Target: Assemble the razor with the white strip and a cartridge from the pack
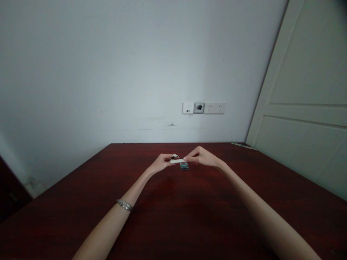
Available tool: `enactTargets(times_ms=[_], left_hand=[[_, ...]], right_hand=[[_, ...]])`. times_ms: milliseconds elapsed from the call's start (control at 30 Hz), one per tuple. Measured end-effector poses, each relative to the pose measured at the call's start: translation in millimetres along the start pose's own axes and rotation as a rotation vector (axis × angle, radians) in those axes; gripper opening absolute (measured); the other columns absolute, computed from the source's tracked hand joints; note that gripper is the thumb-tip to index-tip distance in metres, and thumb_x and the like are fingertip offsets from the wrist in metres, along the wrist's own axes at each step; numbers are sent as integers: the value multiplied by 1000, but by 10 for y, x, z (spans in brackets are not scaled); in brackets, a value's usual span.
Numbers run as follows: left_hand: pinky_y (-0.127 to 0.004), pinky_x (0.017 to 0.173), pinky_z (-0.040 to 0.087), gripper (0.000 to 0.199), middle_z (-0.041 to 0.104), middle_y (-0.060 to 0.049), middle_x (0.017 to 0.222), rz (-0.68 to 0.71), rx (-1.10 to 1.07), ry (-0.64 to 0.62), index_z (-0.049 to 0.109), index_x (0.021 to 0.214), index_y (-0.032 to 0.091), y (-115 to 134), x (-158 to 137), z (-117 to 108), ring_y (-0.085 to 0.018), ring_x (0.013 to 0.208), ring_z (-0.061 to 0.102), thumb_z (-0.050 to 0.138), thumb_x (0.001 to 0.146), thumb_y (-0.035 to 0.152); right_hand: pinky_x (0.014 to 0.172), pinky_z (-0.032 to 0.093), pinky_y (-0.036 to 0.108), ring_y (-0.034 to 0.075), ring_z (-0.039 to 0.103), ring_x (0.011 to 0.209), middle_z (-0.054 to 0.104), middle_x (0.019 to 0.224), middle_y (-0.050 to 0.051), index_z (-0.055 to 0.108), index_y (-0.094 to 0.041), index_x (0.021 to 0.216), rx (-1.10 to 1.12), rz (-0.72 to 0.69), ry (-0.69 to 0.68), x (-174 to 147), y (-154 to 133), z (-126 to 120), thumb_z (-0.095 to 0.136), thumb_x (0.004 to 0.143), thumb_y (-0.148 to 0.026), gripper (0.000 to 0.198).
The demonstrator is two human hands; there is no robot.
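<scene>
Between my two hands is a thin, flat, whitish strip point(177, 161), held almost level above the table; its exact kind does not show. My left hand point(160, 163) pinches its left end, and a silvery ring or ornament shows by the fingers. At the right end, the thumb and fingers of my right hand point(199, 157) are closed on the same strip. Just below and behind it on the table lies a small clear case point(184, 166) with teal-green contents, partly covered by the strip. What is in the case is too small to name.
The dark red wooden table point(173, 216) runs back to a white wall with a row of sockets point(204, 108). A pale panelled door point(306, 108) stands along the right side. A thin flat strip point(243, 146) lies at the table's far right edge.
</scene>
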State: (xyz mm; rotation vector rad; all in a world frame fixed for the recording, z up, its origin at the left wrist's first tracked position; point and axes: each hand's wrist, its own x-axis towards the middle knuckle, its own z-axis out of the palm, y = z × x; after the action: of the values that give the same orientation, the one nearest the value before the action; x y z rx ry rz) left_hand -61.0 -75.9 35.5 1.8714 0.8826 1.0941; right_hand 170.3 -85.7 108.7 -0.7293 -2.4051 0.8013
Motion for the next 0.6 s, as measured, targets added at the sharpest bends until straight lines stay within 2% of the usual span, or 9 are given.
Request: enactTargets(times_ms=[67, 133, 200, 233, 300, 367, 500, 600], left_hand=[[-31, 74, 48, 33, 68, -11, 89, -29, -38, 4, 62, 100, 10, -5, -5, 4, -19, 81, 64, 67, 70, 24], [-29, 66, 49, 41, 68, -13, 87, -79, -89, 13, 54, 111, 9, -15, -10, 15, -18, 73, 66, 63, 75, 26], [-27, 62, 49, 47, 67, -15, 89, -114, -143, 16, 46, 120, 11, -28, -10, 39, -18, 70, 66, 59, 78, 27], [-27, 61, 49, 48, 66, -15, 90, -123, -165, 11, 43, 122, 11, -34, -7, 55, -18, 71, 66, 58, 79, 27], [-26, 61, 49, 47, 66, -15, 91, -128, -199, 2, 40, 122, 12, -39, 1, 91, -18, 72, 67, 57, 80, 26], [-26, 61, 49, 46, 65, -14, 91, -133, -224, -5, 39, 121, 13, -31, 10, 126, -18, 72, 67, 56, 81, 26], [-27, 59, 50, 44, 66, -12, 86, -141, -228, 14, 38, 118, 14, 8, 19, 167, -18, 68, 67, 56, 80, 26], [-27, 56, 50, 42, 66, -10, 79, -138, -230, 39, 40, 114, 13, 26, 19, 176, -18, 63, 66, 58, 79, 26]], right_hand=[[45, 21, 22, 7, 30, 47, 38, 46, -3, 61, -12, 52, 53, -10, 36, -4, 10, 15, 52, 77, -48, 45], [46, 24, 22, 7, 33, 47, 40, 47, -3, 66, -12, 65, 137, -5, 205, 0, 60, 50, 52, 78, -47, 40], [45, 27, 21, 7, 36, 46, 43, 49, -4, 68, -13, 94, 263, 25, 379, 12, 147, 118, 52, 79, -45, 39], [44, 27, 21, 7, 36, 45, 44, 50, -5, 62, -14, 109, 331, 48, 436, 19, 196, 167, 52, 79, -45, 45], [39, 27, 20, 6, 34, 40, 45, 53, -6, 49, -17, 127, 454, 96, 470, 32, 282, 289, 52, 77, -45, 57], [35, 25, 18, 5, 32, 37, 44, 54, -7, 44, -20, 131, 559, 144, 464, 46, 325, 428, 53, 76, -45, 60], [32, 19, 14, 2, 26, 35, 41, 54, -7, 48, -22, 126, 835, 267, 499, 88, 260, 658, 53, 76, -37, 52], [33, 15, 12, 1, 23, 35, 41, 54, -8, 46, -25, 125, 1066, 374, 442, 115, 174, 729, 52, 75, -26, 50]])
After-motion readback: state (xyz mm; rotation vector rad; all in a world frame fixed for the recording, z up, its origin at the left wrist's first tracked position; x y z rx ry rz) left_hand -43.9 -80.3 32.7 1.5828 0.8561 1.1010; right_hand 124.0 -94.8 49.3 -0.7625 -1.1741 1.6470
